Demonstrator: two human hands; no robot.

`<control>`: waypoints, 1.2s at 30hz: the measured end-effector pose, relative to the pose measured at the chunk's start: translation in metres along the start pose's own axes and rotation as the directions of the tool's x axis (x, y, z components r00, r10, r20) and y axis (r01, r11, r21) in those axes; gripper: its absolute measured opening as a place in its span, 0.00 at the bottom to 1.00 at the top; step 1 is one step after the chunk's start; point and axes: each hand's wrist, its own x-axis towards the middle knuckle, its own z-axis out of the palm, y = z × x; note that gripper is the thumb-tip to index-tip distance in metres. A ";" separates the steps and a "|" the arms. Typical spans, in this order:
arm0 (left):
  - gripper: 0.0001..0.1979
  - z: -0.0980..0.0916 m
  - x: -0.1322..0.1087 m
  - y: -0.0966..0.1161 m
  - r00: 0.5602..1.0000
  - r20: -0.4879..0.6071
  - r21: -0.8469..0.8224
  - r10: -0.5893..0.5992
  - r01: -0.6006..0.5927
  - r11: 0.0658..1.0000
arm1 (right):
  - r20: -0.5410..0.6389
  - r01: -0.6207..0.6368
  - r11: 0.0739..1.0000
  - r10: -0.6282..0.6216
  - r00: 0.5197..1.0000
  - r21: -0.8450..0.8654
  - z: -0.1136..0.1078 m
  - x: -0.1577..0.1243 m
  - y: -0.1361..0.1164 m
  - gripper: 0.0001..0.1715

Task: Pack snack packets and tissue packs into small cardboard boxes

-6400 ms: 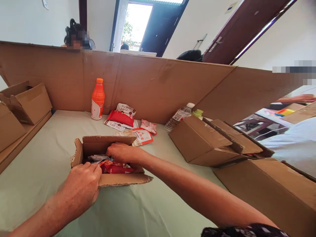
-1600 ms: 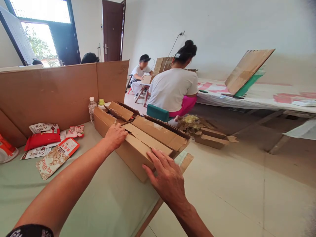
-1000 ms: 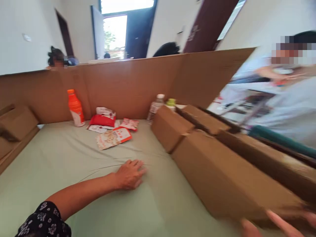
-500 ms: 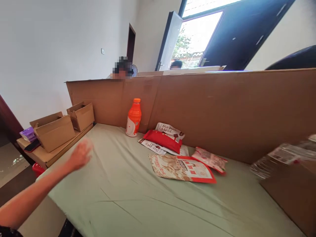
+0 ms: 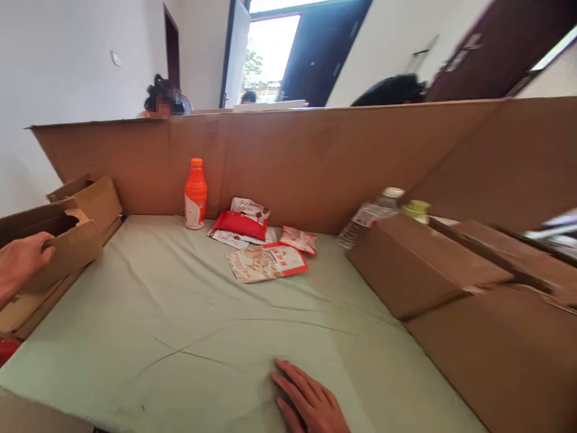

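Observation:
At the left edge, my left hand (image 5: 24, 258) is at the front cardboard box (image 5: 74, 249), its thumb and fingers closed on the box's upper edge; part of the grip is hidden. My right hand (image 5: 311, 400) lies open on the pale green cloth (image 5: 202, 331) near the front, holding nothing. Beyond it are a food pouch with a red end (image 5: 268, 263), a small pink-red packet (image 5: 298, 239), and a red packet (image 5: 241, 225) lying on white "Su-per Meal" packets (image 5: 250, 208). An orange bottle (image 5: 195, 195) stands upright behind them to the left.
A tall cardboard panel (image 5: 288, 156) closes off the back. Another small box (image 5: 97, 201) stands at the left. On the right are large cardboard boxes (image 5: 428, 258), with a clear plastic bottle (image 5: 378, 207) and a yellow-green item (image 5: 415, 209) behind them. People are beyond the panel.
The view has swung right, showing more of the right-hand boxes. My left hand has gone from above the cloth to the front box. My right hand has come into view.

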 end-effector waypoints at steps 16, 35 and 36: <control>0.13 -0.020 -0.099 0.226 0.563 -0.165 -0.443 0.810 -0.776 0.449 | 0.107 -0.185 0.979 0.176 0.979 0.083 -0.011 0.013 -0.014 0.17; 0.15 -0.012 -0.096 0.251 0.633 -0.270 -0.405 0.726 -0.758 0.511 | 0.332 -0.260 0.941 0.322 0.887 -0.217 0.079 0.189 0.118 0.26; 0.15 -0.011 -0.095 0.251 0.637 -0.280 -0.401 0.718 -0.757 0.516 | 0.341 -0.255 0.944 0.315 0.886 -0.210 0.085 0.196 0.120 0.25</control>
